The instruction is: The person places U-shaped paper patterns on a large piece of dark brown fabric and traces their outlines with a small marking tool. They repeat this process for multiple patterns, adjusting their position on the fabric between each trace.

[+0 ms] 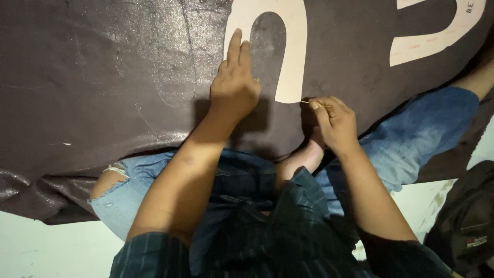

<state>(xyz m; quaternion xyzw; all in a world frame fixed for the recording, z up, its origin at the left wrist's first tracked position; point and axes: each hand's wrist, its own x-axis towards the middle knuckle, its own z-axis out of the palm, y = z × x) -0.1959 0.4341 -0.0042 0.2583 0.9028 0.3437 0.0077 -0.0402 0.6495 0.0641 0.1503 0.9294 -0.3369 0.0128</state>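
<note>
We press our left hand [235, 85] flat, fingers stretched toward 12 o'clock, on the left leg of the U-shaped cardboard pattern [294, 51], so it cannot slide on the dark leather sheet [103, 77] spread over our knees. The pattern lies at the top centre of the view; its long axis runs 12 to 6 o'clock, with the open end toward 6. Our right hand [334, 122] pinches a thin marking stylus [315, 104] between thumb and fingers, tip pointing to 9 o'clock at the right leg's lower end. A second cardboard pattern [437, 36] lies at 2 o'clock.
</note>
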